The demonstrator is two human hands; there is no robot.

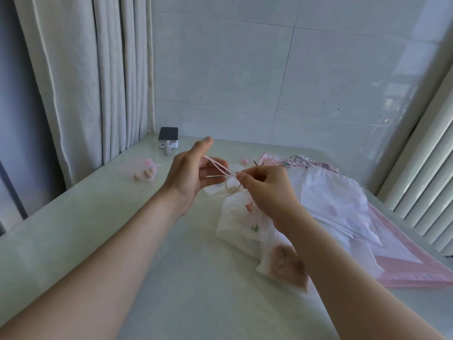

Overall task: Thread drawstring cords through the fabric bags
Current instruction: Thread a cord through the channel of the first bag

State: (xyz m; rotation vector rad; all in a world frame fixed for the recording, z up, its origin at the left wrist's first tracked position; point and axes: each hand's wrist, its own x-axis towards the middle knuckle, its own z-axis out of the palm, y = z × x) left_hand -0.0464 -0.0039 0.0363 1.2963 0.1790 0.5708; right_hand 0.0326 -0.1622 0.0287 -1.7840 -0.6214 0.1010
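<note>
The cord [221, 169] runs taut above the bag [247, 217] at bench [171, 266] centre, likely to draw it through. The right hand [267, 190] pinches its 3 o'clock end; the left hand [193, 175], at 9 o'clock, hooks its loop, fingers partly apart.

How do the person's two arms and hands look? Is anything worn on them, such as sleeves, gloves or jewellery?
Both forearms are bare right to the bottom edge of the picture; no sleeve shows. The left hand and the right hand wear no gloves. No ring, watch or bracelet is visible on the fingers or wrists. The fingernails look short and unpainted, as far as the picture shows.
</note>
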